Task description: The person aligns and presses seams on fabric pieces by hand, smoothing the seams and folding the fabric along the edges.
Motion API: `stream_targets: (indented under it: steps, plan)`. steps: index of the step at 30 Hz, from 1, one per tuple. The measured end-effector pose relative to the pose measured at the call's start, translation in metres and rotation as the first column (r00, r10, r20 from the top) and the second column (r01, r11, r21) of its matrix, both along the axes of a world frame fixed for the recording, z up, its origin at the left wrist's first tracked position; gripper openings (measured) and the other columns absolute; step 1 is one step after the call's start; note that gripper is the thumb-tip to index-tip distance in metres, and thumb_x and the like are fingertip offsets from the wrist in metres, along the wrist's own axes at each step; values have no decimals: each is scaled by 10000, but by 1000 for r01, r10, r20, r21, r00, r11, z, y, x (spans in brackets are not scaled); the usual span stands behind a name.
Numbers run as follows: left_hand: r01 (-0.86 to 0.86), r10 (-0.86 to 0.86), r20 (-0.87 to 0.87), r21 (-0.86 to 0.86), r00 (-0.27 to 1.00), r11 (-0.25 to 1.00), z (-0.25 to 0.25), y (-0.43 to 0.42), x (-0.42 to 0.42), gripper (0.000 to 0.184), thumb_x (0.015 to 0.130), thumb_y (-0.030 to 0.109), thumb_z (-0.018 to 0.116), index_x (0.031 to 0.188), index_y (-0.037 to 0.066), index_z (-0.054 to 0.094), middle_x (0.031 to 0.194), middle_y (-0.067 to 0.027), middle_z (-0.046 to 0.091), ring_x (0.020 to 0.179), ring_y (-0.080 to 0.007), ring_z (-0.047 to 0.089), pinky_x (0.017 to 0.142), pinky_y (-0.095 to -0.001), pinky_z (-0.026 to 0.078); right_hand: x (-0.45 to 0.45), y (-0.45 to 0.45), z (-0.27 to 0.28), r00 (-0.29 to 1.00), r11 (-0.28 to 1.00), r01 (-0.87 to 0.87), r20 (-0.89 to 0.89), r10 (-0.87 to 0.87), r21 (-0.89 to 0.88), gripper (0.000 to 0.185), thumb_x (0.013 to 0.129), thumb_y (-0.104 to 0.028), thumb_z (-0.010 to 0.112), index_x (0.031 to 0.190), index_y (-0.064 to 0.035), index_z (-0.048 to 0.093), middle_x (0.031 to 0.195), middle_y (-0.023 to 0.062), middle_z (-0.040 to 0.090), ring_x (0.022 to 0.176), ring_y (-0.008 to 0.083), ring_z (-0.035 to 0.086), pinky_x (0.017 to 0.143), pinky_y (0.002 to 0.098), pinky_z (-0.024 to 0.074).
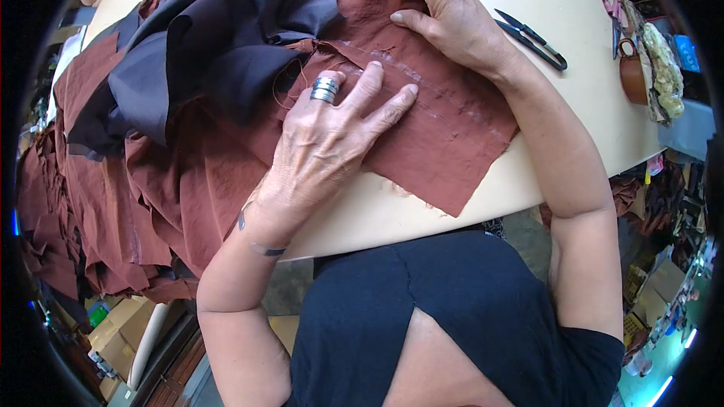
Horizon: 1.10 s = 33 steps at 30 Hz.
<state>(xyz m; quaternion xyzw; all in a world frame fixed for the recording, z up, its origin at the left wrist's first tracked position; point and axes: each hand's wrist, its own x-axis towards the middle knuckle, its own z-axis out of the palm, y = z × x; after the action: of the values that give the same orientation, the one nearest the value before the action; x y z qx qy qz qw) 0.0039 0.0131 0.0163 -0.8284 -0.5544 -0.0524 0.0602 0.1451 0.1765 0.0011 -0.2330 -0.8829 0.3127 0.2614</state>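
Note:
A reddish-brown cloth (460, 151) with pale chalky lines and a frayed lower edge lies over the table. My left hand (324, 124), wearing silver rings, rests on it with the fingers apart. Loose brown thread (290, 79) loops beside those fingers. Farther up the same cloth is my right hand (449, 19), its thumb and forefinger spread and touching the fabric. Dark grey-black fabric (219, 38) is bunched to the left of both hands. Black scissors-like snips (532, 41) lie on the table, just right of my right wrist.
The cream table (596, 105) has its front edge close to my body. Brown cloth (166, 203) hangs over its left side. A brown cup-like container (632, 75) stands at the right edge. Cardboard boxes (124, 332) sit below on the left.

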Motion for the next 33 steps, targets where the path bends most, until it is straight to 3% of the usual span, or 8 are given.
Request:
stream_targets:
  steps: [3,7,9,14,20,23,29,33]
  plan:
    - [95,-97,131,25,987,995,-2,-4,-1,515,729,35,535,1193,252,593,1196,-62,561,919,-250,568,768,-317,529,6,-5,-2,1000,995,20,13,-19,-101,621,759,13,619,1327,-164,444,735,71,556,668,179,539,709,321,465]
    - [-21,-35,373,144,927,989,-9,0,-20,389,702,-24,564,1073,73,628,1057,-104,620,886,-273,612,772,-345,526,6,-6,6,996,994,34,89,-24,-108,628,766,18,616,1337,-140,407,769,115,579,711,230,580,718,339,479]
    - [-4,-44,335,141,941,990,-9,0,-22,389,679,-50,578,1055,40,627,1048,-115,608,895,-276,606,766,-339,525,-1,-10,21,985,981,98,160,-71,-166,615,771,16,605,1336,-74,379,826,179,601,782,312,614,745,371,488]
    - [48,-81,262,129,962,991,-11,0,-25,393,680,-41,573,1065,23,617,1045,-117,594,907,-277,602,768,-334,524,-7,-11,11,993,985,84,94,-71,-149,621,764,41,596,1333,-92,385,763,144,571,722,281,594,705,347,478]
    - [54,-75,219,100,973,994,-8,0,-24,365,698,-16,551,1057,26,603,1182,-79,554,921,-258,599,777,-330,515,-6,-10,7,998,989,68,11,-67,-134,609,763,53,581,1325,-104,404,766,132,572,717,263,592,705,334,478]
    - [67,-73,73,83,995,994,-6,4,-22,257,741,57,512,989,17,567,1236,-93,502,946,-219,584,768,-287,493,-6,-9,7,998,990,62,4,-62,-126,609,763,56,580,1324,-104,405,777,134,579,731,261,599,714,338,481]
    - [45,-51,145,45,988,998,-10,0,-22,306,745,31,512,1041,73,575,1275,-46,528,956,-236,585,798,-299,498,-5,-9,7,998,988,70,0,-70,-140,600,763,58,582,1319,-99,417,786,147,585,747,262,607,722,342,484]
    - [113,-115,58,28,992,993,-1,-1,-20,288,765,65,507,1037,119,583,1283,-13,530,963,-256,579,856,-331,480,-7,-11,10,997,985,81,28,-78,-154,584,762,56,586,1307,-86,430,779,153,589,734,271,604,717,344,483]
